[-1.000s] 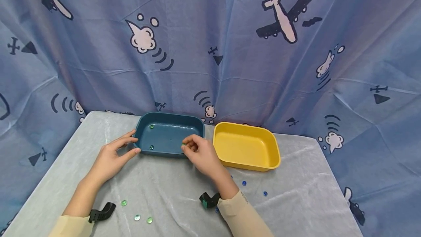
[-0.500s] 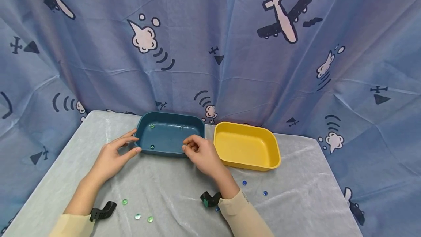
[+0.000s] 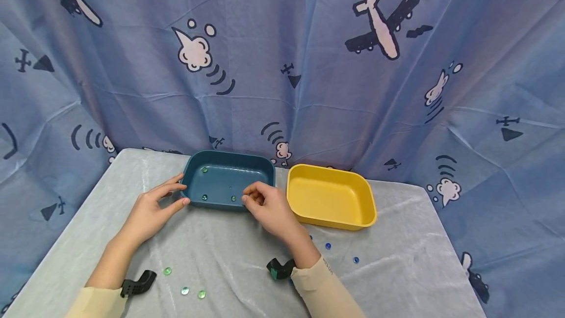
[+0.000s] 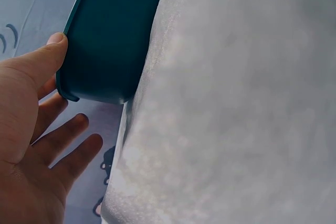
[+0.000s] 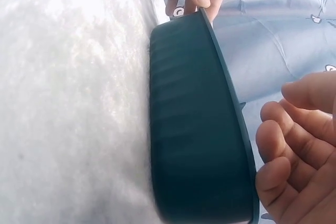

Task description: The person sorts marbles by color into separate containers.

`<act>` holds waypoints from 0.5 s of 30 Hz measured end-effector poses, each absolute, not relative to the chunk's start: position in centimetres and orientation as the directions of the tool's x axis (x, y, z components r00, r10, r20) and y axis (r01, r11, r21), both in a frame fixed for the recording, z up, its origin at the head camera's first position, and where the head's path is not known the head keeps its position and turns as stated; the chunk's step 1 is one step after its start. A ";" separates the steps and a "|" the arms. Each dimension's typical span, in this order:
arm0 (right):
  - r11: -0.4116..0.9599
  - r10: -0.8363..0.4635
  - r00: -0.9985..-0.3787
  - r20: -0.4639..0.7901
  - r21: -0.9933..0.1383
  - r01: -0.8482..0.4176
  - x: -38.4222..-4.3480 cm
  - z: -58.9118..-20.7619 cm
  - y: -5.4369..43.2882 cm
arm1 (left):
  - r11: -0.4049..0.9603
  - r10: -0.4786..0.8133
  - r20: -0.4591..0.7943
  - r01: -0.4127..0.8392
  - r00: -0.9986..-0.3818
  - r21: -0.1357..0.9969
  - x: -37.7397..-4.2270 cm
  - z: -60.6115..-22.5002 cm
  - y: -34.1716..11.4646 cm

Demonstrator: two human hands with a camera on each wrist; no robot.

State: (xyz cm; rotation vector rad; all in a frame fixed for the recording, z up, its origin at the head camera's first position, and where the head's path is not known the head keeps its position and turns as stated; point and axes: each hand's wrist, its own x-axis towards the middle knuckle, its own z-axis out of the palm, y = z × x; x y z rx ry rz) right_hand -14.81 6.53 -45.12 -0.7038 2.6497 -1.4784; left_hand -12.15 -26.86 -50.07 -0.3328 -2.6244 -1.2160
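My left hand (image 3: 150, 210) holds the left end of a dark teal tub (image 3: 229, 205), thumb and index finger at its rim and the other fingers spread. Over the tub's right front rim is my right hand (image 3: 271, 210); its fingers are loosely curled, with nothing between thumb and fingertips. Inside the tub lie a green glass bead (image 3: 233, 198) near those fingertips, another green bead (image 3: 205, 170) at the back left and a darker green bead (image 3: 204, 197) at the front left. The right wrist view shows the tub's ribbed outer wall (image 5: 194, 114), which hides the beads.
A yellow tub (image 3: 328, 198) stands just right of the teal one. Green beads (image 3: 167, 271) and a pale bead (image 3: 185, 290) lie at the front left of the cloth-covered table (image 3: 229, 259). Blue beads (image 3: 328, 246) lie in front of the yellow tub. A patterned curtain (image 3: 265, 63) hangs behind.
My right hand has let go of a green bead, which dropped into the teal tub and moved from the back right to the front wall. My left hand stays at the rim.
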 end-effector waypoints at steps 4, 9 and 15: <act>0.452 -0.416 -0.888 0.196 -0.803 -0.388 -14.6 -45.0 6.5 | 0.630 0.107 0.298 0.297 -0.949 0.717 -12.1 -50.0 -26.9; 0.426 -0.439 -0.875 0.204 -0.810 -0.403 -14.1 -44.5 6.7 | 0.628 0.110 0.287 0.290 -0.952 0.723 -12.1 -49.9 -26.8; 0.377 -0.488 -0.844 0.225 -0.817 -0.436 -13.1 -43.6 6.5 | 0.626 0.112 0.283 0.289 -0.953 0.725 -12.1 -49.7 -26.8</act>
